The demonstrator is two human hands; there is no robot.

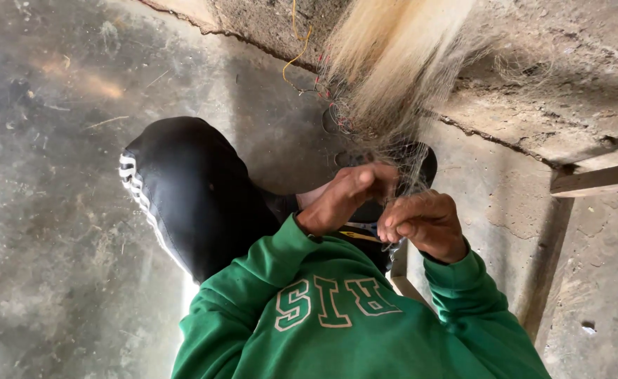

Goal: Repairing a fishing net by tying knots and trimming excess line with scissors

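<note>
Bare grey concrete floor [56,210] under us. Pale blond fibre bundle [386,63] hangs before us; our left hand [344,196] pinches fine strands, our right hand [424,224] closes on strands beside it. Better keep tension even, separate few strands each pass.

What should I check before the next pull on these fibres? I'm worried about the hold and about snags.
1. Left hand closed on the pale fibre bundle: ok.
2. Right hand pinching the thin strands just below it: ok.
3. Bundle free of the red and yellow threads beside it: not ok, they lie against its edge.
4. Yellow-handled tool under the hands, out of the strands: cannot tell.
5. Bent knee away from the fibres: ok.
</note>
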